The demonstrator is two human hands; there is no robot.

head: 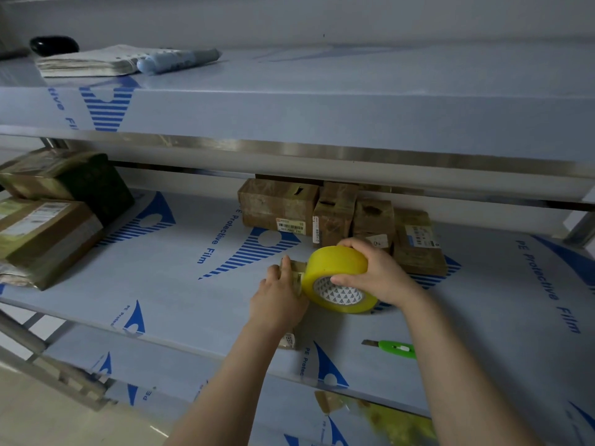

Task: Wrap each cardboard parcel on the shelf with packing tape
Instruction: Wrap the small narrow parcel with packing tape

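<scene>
On the middle shelf (180,284), the right hand (380,272) grips a roll of yellow packing tape (335,268). The fingers curl over the top of the roll and the thumb hooks into its white core, which is printed with small dark triangles. The left hand (278,297) lies with fairly straight fingers on a small cardboard parcel (295,266), pressing it to the shelf. The parcel sits just beside the roll and is mostly hidden under the hand, with only a brown edge and a bit of label showing.

The shelves wear a pale covering printed in blue with striped emblems and the words "PE Protective Film". Against the back of the middle shelf stands a row of brown parcels (278,204). They carry white barcode labels, one with a red-orange header, but the print is too small to read. At the far left two larger parcels (48,233) are stacked, and the lower one bears a blurred shipping label. A green utility knife (396,349) lies on the shelf near the right forearm.

The upper shelf holds a stack of papers (87,61), a light blue tube-shaped object (177,61) and a black rounded object (54,45).
</scene>
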